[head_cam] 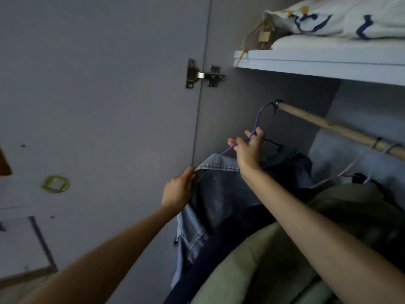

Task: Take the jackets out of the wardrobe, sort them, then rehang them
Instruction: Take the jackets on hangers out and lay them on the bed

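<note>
A blue denim jacket (217, 194) hangs on a purple hanger (258, 119) whose hook reaches the left end of the wooden wardrobe rail (333, 126). My right hand (248, 150) grips the hanger's neck just below the hook. At the jacket's left shoulder edge, my left hand (178, 190) pinches the denim. Right of it an olive green jacket (285, 249) hangs under my right forearm, with dark garments (359, 178) behind it.
The open wardrobe door (98, 106) with its metal hinge (203, 75) stands on the left. A shelf (317, 64) above the rail carries a white cloth bag (339, 16) with blue marks. More hangers (377, 143) sit further right on the rail.
</note>
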